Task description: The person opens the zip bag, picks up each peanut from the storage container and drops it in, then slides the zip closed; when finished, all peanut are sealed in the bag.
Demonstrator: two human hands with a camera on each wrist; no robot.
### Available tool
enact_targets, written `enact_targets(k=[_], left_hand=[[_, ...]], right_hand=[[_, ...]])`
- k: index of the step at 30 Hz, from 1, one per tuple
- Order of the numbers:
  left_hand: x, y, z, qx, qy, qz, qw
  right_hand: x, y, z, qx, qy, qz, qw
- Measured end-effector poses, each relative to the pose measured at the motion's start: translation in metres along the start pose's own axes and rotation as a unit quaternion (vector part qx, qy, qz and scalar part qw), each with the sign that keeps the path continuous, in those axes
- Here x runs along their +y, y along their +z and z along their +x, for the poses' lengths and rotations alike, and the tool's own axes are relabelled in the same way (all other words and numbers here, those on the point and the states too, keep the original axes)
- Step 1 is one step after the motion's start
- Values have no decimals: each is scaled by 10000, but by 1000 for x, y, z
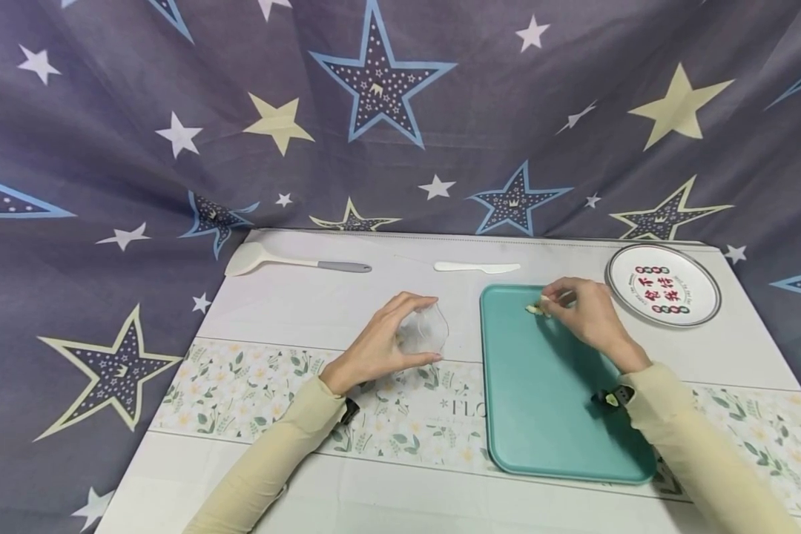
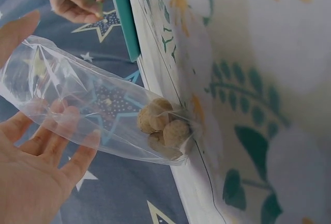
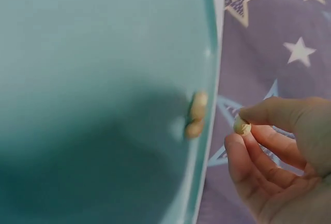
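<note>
right of the middle of the head view, our right hand has its thumb and fingertips close together, with a small pale ball pinched between them. the ball is up by the top end of the green tray. our left hand, near the middle, has its thumb and fingers spread wide around a clear bag.

we think a soft pinch with just the tips is best, because a hard squeeze could make the ball pop out. we should move slowly and watch the tray's raised edge so we do not bump it. the bag looks thin and floppy, so our left hand does well to make its mouth wide and round. if we tip it, things could roll out.

in the left wrist view, a few round brown balls sit bunched at the far end of the bag. we cannot count them for sure. in the right wrist view, two little lumps lie on the tray, right beside its edge. the round plate at the upper right of the head view has only red and dark marks on it.
</note>
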State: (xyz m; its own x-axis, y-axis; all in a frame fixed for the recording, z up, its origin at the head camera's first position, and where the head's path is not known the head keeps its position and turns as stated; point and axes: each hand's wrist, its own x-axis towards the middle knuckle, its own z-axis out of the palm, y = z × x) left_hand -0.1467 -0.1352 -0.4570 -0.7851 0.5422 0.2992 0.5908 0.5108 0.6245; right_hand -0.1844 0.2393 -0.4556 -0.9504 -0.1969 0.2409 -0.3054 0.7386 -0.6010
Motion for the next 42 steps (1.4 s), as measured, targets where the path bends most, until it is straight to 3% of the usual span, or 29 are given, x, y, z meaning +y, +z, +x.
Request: enact_targets(k=[14, 24, 42], left_hand=[[0, -1, -1, 28, 81, -57, 9999], [0, -1, -2, 7, 69, -41, 10000], [2, -2, -2, -43, 44, -144, 9999]], right_hand=[[-65, 11, -9, -177, -470, 478, 9976], [-105, 26, -14, -613, -739, 837, 9919], [-144, 60, -14, -922, -1086, 1176, 9828]])
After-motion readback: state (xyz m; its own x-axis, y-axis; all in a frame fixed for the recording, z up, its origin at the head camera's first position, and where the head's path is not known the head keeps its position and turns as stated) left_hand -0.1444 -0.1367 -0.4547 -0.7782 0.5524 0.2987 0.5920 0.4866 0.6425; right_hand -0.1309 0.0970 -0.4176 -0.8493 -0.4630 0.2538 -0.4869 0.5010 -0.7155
